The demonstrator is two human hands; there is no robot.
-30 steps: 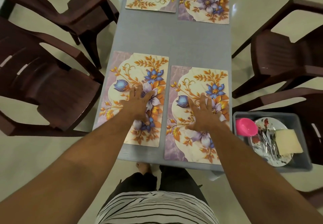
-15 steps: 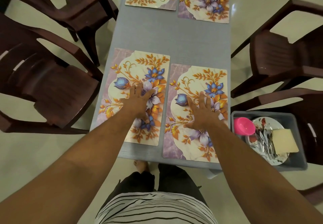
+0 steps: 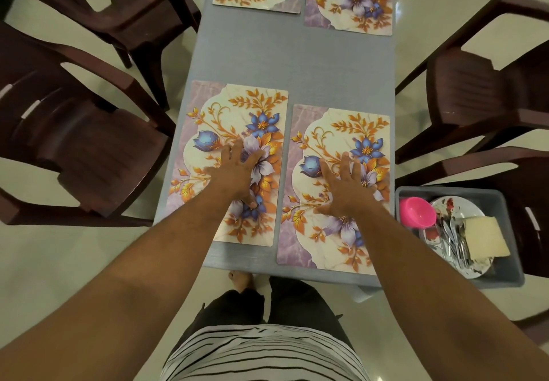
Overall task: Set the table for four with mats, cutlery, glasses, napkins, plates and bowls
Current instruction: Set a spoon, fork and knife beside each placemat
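Our left hand point(image 3: 237, 172) presses flat, fingers straight, on one floral rectangular placemat point(image 3: 208, 113); our right hand point(image 3: 344, 187), fingers spread, holding nothing, on its neighbour point(image 3: 356, 125).

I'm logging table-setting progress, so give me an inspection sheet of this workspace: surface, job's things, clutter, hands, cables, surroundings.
Surface: grey table, four floral mats laid flat.
Job's things: grey bin on a chair holds pink bowl, plates, cutlery, folded napkins; glasses not seen.
Clutter: nothing seen.
Hands: left hand and right hand press flat on the near mats.
Cables: nothing seen.
Surroundings: brown chairs on both sides, pale floor.
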